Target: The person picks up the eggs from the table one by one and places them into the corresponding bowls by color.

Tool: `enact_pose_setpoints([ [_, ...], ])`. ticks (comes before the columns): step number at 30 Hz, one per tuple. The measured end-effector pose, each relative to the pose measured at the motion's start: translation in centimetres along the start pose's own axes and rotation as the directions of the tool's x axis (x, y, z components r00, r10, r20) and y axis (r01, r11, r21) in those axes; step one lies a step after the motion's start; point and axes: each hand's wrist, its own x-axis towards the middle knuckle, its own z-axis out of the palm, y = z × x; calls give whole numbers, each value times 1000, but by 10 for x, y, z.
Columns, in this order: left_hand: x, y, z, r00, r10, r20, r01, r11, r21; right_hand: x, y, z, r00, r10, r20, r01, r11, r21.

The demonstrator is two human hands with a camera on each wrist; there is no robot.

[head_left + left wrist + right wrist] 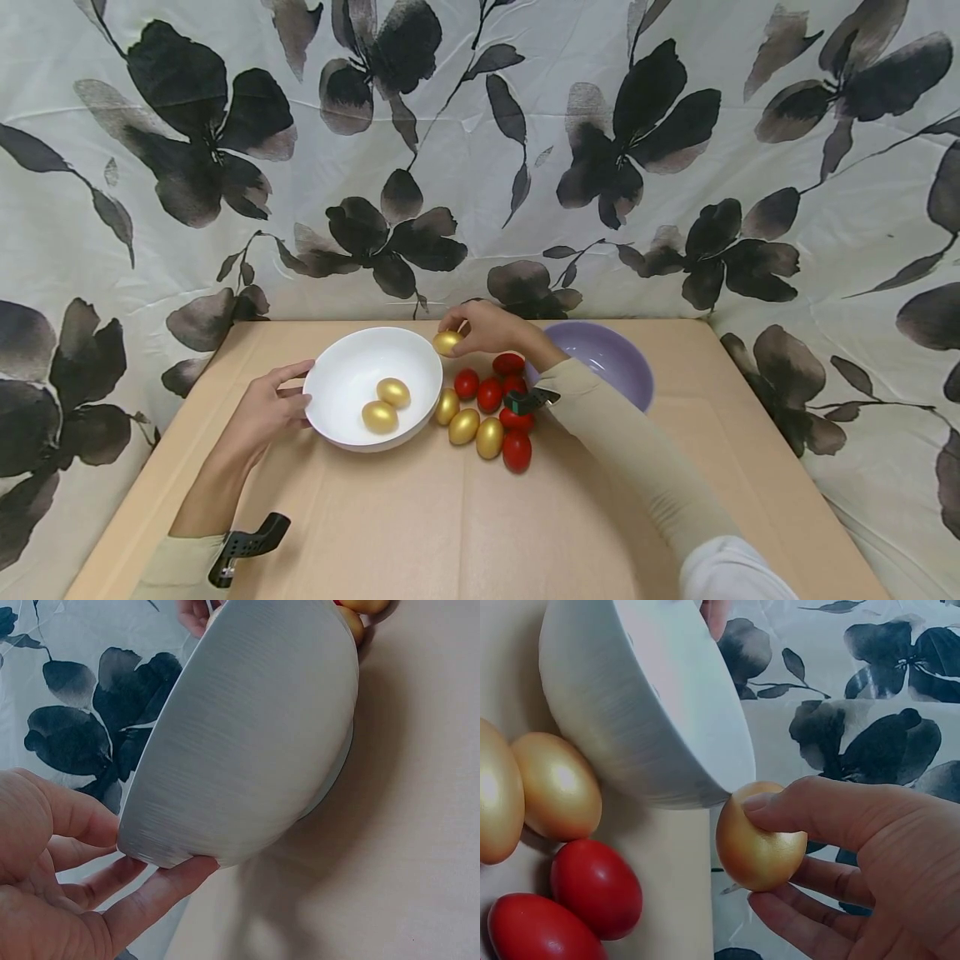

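Note:
My right hand pinches a gold egg between thumb and fingers, at the right rim of the white bowl. My left hand holds that bowl at its left side, the fingers against the rim and outer wall. Inside the bowl lie two gold eggs. Right of the bowl, three gold eggs rest on the table beside several red eggs. My right wrist and its strap partly cover the red ones.
A purple bowl stands at the back right, partly behind my right forearm. The wooden table ends at a floral cloth hanging along the back.

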Motion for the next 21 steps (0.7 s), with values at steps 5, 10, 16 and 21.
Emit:
enact_pose_setpoints([
  [5,1,0,1,1000,-3,-4,3,1000,2,0,-1,-1,1000,-15,-1,15,1000,-1],
  [10,1,0,2,1000,1,-8,-1,1000,1,1,-4,-2,1000,-27,0,27,1000,-7],
  [16,2,0,3,1000,6,-10,-6,1000,-1,2,-7,-3,998,-67,14,67,997,-33],
  [21,2,0,4,1000,8,-16,-8,1000,-1,2,-11,-3,995,-95,25,96,995,-37],
])
